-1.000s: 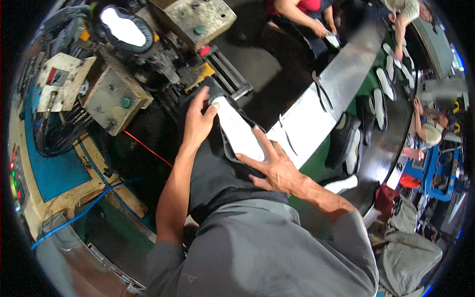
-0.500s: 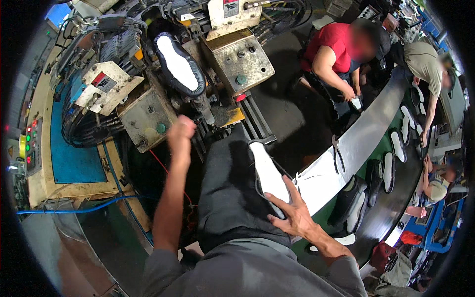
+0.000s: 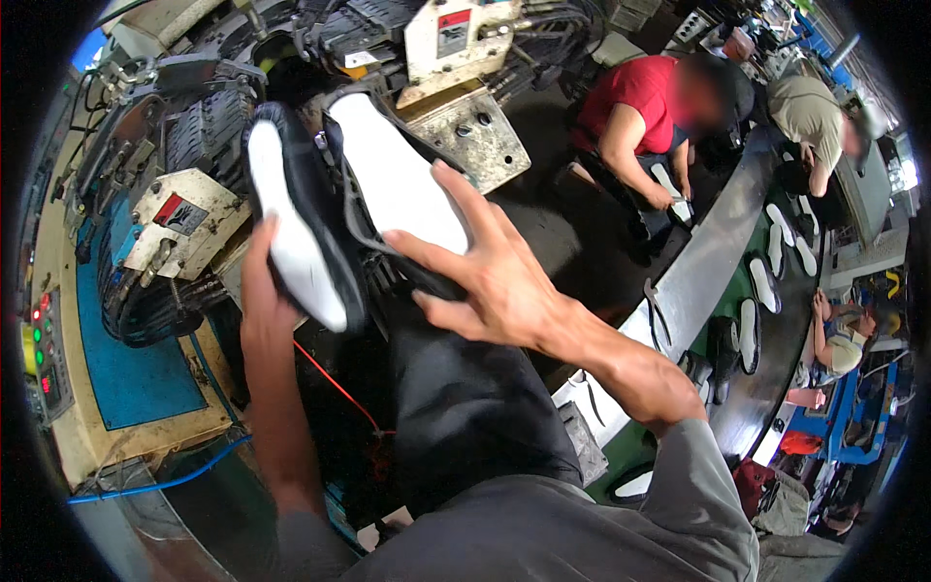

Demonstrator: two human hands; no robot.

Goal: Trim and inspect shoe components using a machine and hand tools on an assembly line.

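Two black shoe uppers with white insole bottoms facing up are in front of me, side by side at the machine [image 3: 186, 215]. The left shoe upper [image 3: 291, 213], its black edge drawn in around the sole, is in my left hand [image 3: 264, 281], which is closed around its near end and blurred. My right hand [image 3: 495, 276] grips the right shoe upper [image 3: 398, 175] by its near end, fingers on the white bottom and thumb at the side. That one's black edge stands loose around the insole. Its far end is by the machine's middle.
A metal ledge [image 3: 703, 247] runs beside me on the right, with black straps on it. Beyond it, a belt carries several shoes [image 3: 749, 335]. A co-worker in red [image 3: 621, 107] handles a shoe; others stand farther off. A control panel [image 3: 47, 344] is at left.
My left hand has taken the finished-edged shoe upper off the machine, moving it left and nearer. My right hand has carried the other from my lap up to the machine.
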